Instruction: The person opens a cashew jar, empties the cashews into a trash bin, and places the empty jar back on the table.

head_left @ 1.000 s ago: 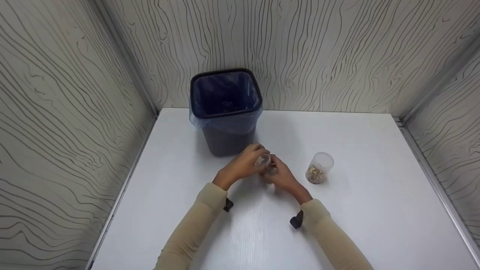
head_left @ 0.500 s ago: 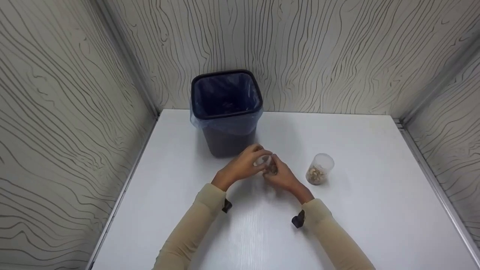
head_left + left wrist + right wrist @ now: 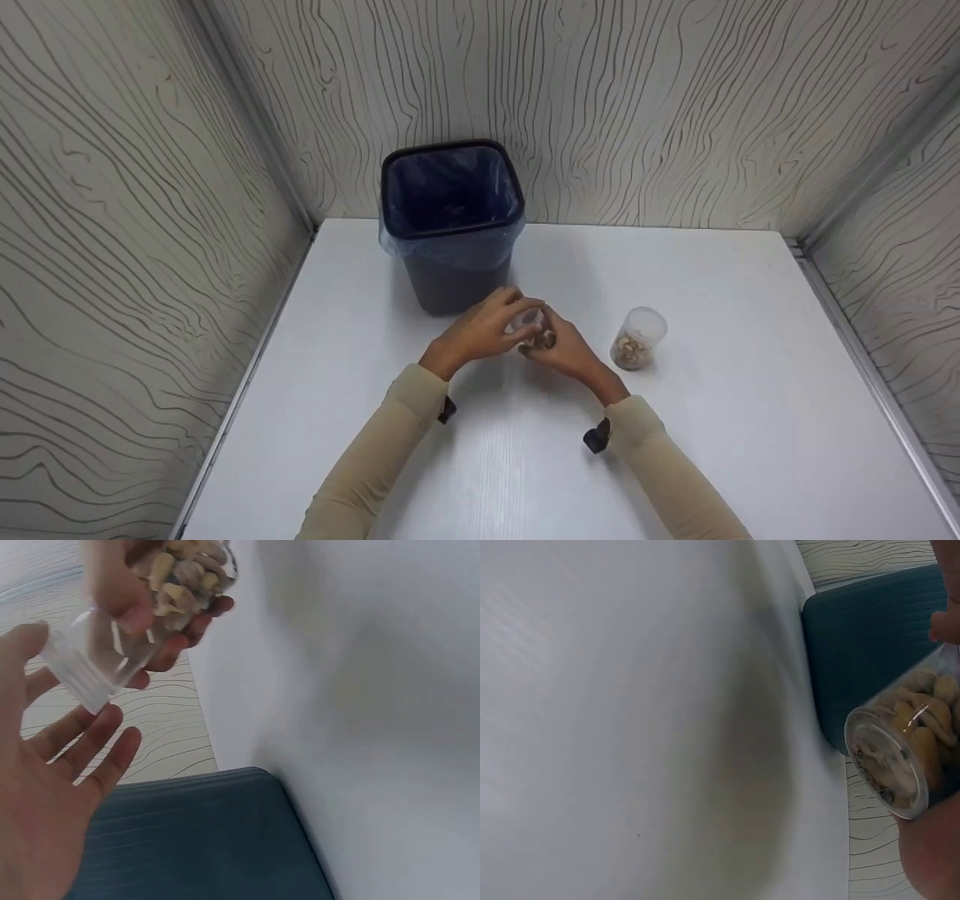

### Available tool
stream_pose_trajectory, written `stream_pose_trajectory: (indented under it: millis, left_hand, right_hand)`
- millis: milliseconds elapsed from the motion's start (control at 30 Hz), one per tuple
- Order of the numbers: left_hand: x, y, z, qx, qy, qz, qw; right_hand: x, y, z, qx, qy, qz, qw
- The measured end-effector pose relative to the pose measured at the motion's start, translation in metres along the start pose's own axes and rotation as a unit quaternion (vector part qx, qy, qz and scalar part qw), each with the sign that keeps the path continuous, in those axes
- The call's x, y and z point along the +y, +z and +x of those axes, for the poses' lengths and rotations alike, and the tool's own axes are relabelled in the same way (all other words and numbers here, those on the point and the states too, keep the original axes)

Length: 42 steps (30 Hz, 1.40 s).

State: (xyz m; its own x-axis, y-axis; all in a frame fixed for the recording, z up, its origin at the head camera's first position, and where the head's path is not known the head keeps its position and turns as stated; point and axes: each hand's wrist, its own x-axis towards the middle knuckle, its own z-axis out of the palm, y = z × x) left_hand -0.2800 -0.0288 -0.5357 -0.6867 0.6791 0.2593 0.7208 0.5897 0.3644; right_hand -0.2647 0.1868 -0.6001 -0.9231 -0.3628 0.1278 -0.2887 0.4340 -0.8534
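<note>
A clear plastic jar (image 3: 124,645) of pale nuts (image 3: 187,581) is held between both hands, tilted, with its base showing in the right wrist view. My right hand (image 3: 566,351) grips the jar's body, its fingers wrapped round the part with the nuts. The translucent lid (image 3: 79,664) faces my left hand (image 3: 484,328), whose thumb and fingertips span it from opposite sides. Seen from the head, both hands meet just in front of the bin, and the fingers cover much of the jar.
A dark bin (image 3: 459,281) lined with a blue bag (image 3: 480,251) stands behind the hands at the back of the white table (image 3: 750,390). Right of the hands, a second translucent jar (image 3: 639,337) with nuts in its lower part stands on the table. Patterned walls (image 3: 600,112) enclose the table.
The hands stay almost in place. Fingers have shifted slightly round the jar, with the left wrist edging a little left. The bin and second jar have not moved.
</note>
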Motion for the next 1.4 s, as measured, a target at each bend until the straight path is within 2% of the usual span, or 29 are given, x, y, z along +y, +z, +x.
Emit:
stream_pose_trajectory:
  millis: [133, 200, 367, 533, 667, 767, 833, 933, 1067, 1400]
  left_hand:
    - [-0.002, 0.004, -0.001, 0.003, 0.009, 0.056, 0.9984]
    - [-0.002, 0.006, -0.002, -0.001, 0.006, 0.064, 0.9979]
    - [-0.003, 0.008, -0.003, -0.015, -0.013, 0.037, 0.9991]
    - [-0.003, 0.007, -0.006, -0.019, -0.015, 0.011, 0.9996]
    - [-0.004, 0.007, -0.007, -0.017, -0.009, -0.02, 0.9996]
    - [-0.004, 0.008, -0.006, -0.011, -0.009, -0.03, 0.9994]
    - [-0.004, 0.009, -0.006, -0.004, -0.02, -0.026, 0.9995]
    - [-0.002, 0.01, -0.005, -0.002, -0.061, -0.029, 0.9977]
    - [-0.001, 0.008, -0.004, -0.009, -0.115, -0.042, 0.9924]
    - [0.002, 0.005, 0.0, -0.018, -0.151, -0.069, 0.9859]
  right_hand:
    - [-0.001, 0.0, 0.0, 0.003, -0.004, -0.017, 1.0]
    - [-0.002, 0.0, 0.0, 0.001, 0.0, -0.021, 1.0]
    - [-0.006, 0.001, 0.0, -0.015, 0.004, -0.01, 1.0]
    - [-0.01, 0.002, -0.001, -0.027, 0.002, -0.009, 1.0]
    - [-0.01, 0.003, -0.001, -0.03, 0.0, -0.025, 0.999]
    - [-0.01, 0.004, -0.001, -0.019, -0.013, -0.061, 0.998]
    - [-0.012, 0.004, -0.001, -0.002, -0.025, -0.088, 0.996]
    - [-0.014, 0.005, -0.001, 0.021, -0.047, -0.133, 0.99]
    - [-0.015, 0.006, 0.0, 0.036, -0.067, -0.147, 0.986]
    - [-0.015, 0.005, 0.001, 0.046, -0.06, -0.122, 0.99]
